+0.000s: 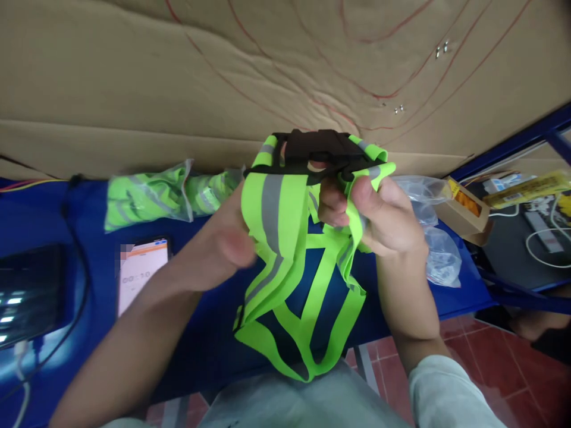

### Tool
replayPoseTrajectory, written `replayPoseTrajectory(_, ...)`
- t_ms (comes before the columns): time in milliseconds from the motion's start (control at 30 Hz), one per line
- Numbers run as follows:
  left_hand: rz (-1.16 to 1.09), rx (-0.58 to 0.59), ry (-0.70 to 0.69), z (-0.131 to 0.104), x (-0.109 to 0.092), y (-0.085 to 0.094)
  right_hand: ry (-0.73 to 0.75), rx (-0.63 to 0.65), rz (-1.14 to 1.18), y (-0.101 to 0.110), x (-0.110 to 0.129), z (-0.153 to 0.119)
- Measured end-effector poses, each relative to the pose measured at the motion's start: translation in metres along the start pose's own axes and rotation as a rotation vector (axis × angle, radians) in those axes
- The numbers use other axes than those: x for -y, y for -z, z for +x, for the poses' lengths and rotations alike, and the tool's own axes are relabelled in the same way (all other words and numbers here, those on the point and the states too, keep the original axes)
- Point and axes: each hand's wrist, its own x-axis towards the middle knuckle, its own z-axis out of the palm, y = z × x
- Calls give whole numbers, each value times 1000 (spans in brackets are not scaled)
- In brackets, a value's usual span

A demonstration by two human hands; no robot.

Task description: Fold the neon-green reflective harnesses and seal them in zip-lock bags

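Observation:
A fluorescent green reflective vest (294,226) made of straps with grey stripes is held up in front of me, its lower straps hanging in loops near my lap. Across its top runs a black plastic buckle (316,148) with black webbing. My right hand (383,214) pinches a green strap between thumb and curled fingers, just right of the buckle. My left hand (232,238) is at the vest's left side, thumb blurred; its fingers go behind the wide strap and are mostly hidden, with bits of skin showing by the buckle.
Packed vests in clear bags (147,199) lie along the back of the blue table (187,356). A phone (143,267) and a dark tablet (31,291) are at left. Clear plastic bags (439,255) and a cardboard box (464,208) sit at right. Cardboard (134,77) stands behind.

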Motion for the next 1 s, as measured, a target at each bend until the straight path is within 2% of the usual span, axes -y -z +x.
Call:
replayPoseTrajectory(100, 131, 101, -77, 2, -5, -13, 39, -21, -53, -5, -2, -1)
replayPoseTrajectory(133, 185, 68, -78, 3, -6, -18, 42, -42, -63, -7, -3, -1)
replayPoseTrajectory(233, 292, -133, -55, 4, -5, -28, 51, -110, -118, -13, -5, -1)
replayPoseTrajectory(333, 110, -231, 31, 5, 3, -29, 78, -127, -177, -16, -7, 1)
replayPoseTrajectory(433, 61, -197, -15, 8, 12, -24, 56, -116, -170, -16, -10, 4)
replayPoseTrajectory(500, 94, -129, -62, 11, 16, -21, 21, -119, -151, -17, -14, 5)
replayPoseTrajectory(600, 24, -41, -50, 13, 27, -21, 27, -122, -136, -21, -17, 7)
replayPoseTrajectory(667, 8, -71, -20, 12, 36, -23, 44, -128, -176, -22, -18, 8)
replayPoseTrajectory(767, -23, -181, 29, 8, 45, -27, -26, -141, -291, -13, -17, 10)
replayPoseTrajectory(900, -39, -121, 143, 6, 45, -28, -194, -73, -172, 12, -19, 13)
replayPoseTrajectory(1000, -43, -128, 202, 7, 45, -31, -231, -70, -100, 23, -16, 14)
